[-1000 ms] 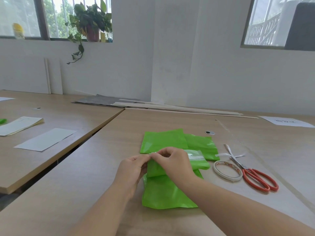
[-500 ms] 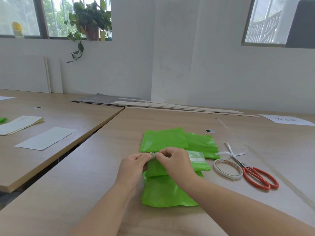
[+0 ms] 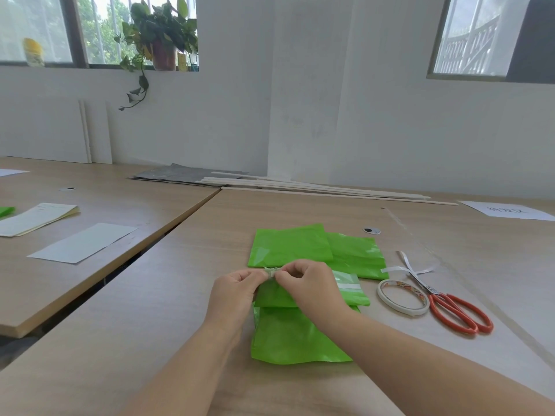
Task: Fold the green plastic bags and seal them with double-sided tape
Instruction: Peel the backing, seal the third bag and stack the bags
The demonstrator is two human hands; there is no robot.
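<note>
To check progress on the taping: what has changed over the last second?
Almost nothing. The left hand and right hand still pinch a whitish bit at the far edge of the folded bag, shifted barely rightward. Tape roll, scissors and the bags behind stayed put.

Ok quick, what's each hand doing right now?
Left hand: closed, pinching the white tape bit on the folded green bag.
Right hand: closed, pinching the same tape bit.

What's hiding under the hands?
The left hand and right hand pinch a small pale scrap over a folded green bag. Its white tape strip runs under the right hand; the rest is covered.
</note>
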